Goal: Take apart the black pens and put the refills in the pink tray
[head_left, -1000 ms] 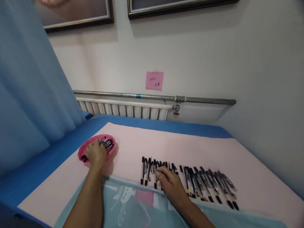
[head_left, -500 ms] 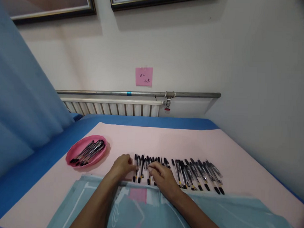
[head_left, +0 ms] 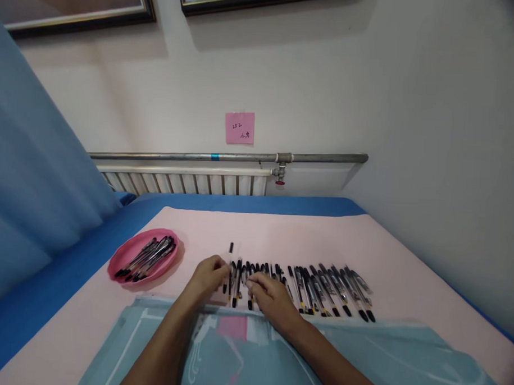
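Note:
A row of black-capped clear pens lies side by side across the pink sheet, with a small gap near its middle. My left hand is closed at the row's left end and pinches a pen. The cap of that pen sticks out above my fingers, higher than the other pens, and its dark lower end shows below them. Over the left part of the row, my right hand has its thumb and fingers pinched together on another pen, whose upper part they hide.
At the left stands a pink oval basket with several more pens in it. A light blue printed cloth covers the near edge under my forearms. Behind the blue tabletop are a radiator and a pipe; a blue curtain hangs left.
The pen in my left hand has moved up and away from me, out of line with the row. My right hand has stayed nearly in place. The view has shifted slightly.

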